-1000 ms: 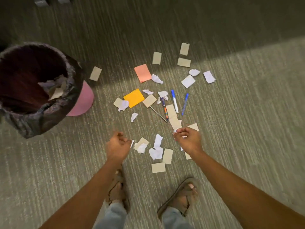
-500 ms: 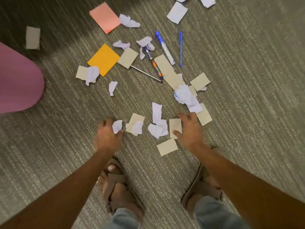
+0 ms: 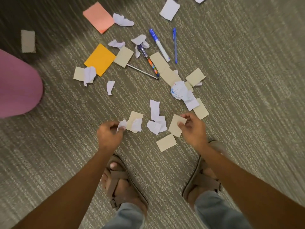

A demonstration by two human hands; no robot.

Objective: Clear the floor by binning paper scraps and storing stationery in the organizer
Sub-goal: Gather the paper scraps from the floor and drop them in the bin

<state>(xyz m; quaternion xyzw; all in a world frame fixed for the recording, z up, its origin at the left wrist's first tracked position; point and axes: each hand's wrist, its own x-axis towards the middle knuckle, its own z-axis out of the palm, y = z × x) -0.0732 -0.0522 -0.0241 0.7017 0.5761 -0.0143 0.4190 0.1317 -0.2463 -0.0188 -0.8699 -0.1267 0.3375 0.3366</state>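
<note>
My left hand (image 3: 109, 135) pinches a small crumpled white scrap (image 3: 121, 125) just above the carpet. My right hand (image 3: 192, 129) grips a tan paper rectangle (image 3: 175, 127) by its upper edge. Between the hands lie a tan piece with a white scrap on it (image 3: 134, 121) and crumpled white paper (image 3: 156, 124). Another tan rectangle (image 3: 166, 142) lies below my right hand. Farther away rest a blue-capped marker (image 3: 159, 44), a thin blue pen (image 3: 175, 45), a patterned pen (image 3: 148, 60) and a grey pencil (image 3: 142, 71). An orange note (image 3: 99, 59) and a pink note (image 3: 98, 17) lie beyond.
The pink base of the bin (image 3: 18, 86) fills the left edge. My sandalled feet (image 3: 122, 180) stand on the grey carpet just behind the scraps. A ball of written-on paper (image 3: 179, 90) and more tan pieces lie at right. A lone tan piece (image 3: 28, 40) lies far left.
The view has dropped closer to the floor and the bin's opening has left the frame. My left hand has picked up the white scrap; my right hand has taken hold of the tan rectangle.
</note>
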